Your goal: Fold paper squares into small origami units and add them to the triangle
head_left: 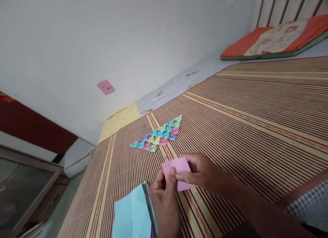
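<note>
A square pink paper point(180, 164) is held between both of my hands above the striped mat. My left hand point(165, 197) pinches its lower left part, with the thumb on top. My right hand point(196, 169) grips the right side, its thumb lying over the paper close to the left thumb. Beyond them, several small folded paper pieces point(159, 133) in blue, green, pink, yellow and purple lie in rows on the mat. Beside my left wrist is a light blue paper stack or pad point(133, 212); I cannot tell what supports it.
The striped mat point(243, 121) covers the bed up to a patterned sheet point(169, 89) along the white wall. A pink note point(106, 87) is stuck on the wall. An orange folded cloth point(271, 39) lies at the far right; a framed glass panel point(23, 186) stands lower left.
</note>
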`<state>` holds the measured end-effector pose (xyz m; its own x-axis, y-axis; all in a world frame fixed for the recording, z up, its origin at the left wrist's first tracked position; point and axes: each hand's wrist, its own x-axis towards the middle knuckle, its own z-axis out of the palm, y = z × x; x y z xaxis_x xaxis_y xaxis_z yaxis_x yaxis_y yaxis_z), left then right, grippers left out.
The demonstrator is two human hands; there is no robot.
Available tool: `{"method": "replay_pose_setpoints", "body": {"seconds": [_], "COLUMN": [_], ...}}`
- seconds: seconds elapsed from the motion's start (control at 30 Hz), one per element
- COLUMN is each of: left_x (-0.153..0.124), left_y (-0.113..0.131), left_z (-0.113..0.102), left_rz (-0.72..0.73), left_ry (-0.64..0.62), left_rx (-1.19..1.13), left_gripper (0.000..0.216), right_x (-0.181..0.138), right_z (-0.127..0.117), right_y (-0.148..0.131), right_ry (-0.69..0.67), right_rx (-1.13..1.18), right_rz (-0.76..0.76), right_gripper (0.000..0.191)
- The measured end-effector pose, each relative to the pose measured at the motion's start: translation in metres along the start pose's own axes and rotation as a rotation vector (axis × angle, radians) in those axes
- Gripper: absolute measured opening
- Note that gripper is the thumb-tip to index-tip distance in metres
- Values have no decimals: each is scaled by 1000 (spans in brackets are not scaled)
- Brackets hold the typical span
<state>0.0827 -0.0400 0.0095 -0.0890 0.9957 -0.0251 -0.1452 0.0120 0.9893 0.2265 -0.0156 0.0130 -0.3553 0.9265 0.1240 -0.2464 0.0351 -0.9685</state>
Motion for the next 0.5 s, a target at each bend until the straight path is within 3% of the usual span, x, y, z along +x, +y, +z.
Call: {"method": "replay_pose_setpoints", "body": {"seconds": [0.2, 0.33, 0.5], "left_x": [0, 1, 4], "left_y": [-2, -3, -5], "left_z": [1, 0, -2], "left_rz": [-74, -17, 20], "left_ry": [-1, 45, 78], "left_rx": [-108, -59, -66], "left_gripper": [25, 29, 30], "right_x": [-3, -3, -3], "right_z": [-6, -5, -9], "right_y": [-6, -8, -7], "right_ry": [-14, 1, -30], "right_rx": [-125, -311, -385], "right_rz": [37, -3, -27], "right_gripper": [9, 12, 24]}}
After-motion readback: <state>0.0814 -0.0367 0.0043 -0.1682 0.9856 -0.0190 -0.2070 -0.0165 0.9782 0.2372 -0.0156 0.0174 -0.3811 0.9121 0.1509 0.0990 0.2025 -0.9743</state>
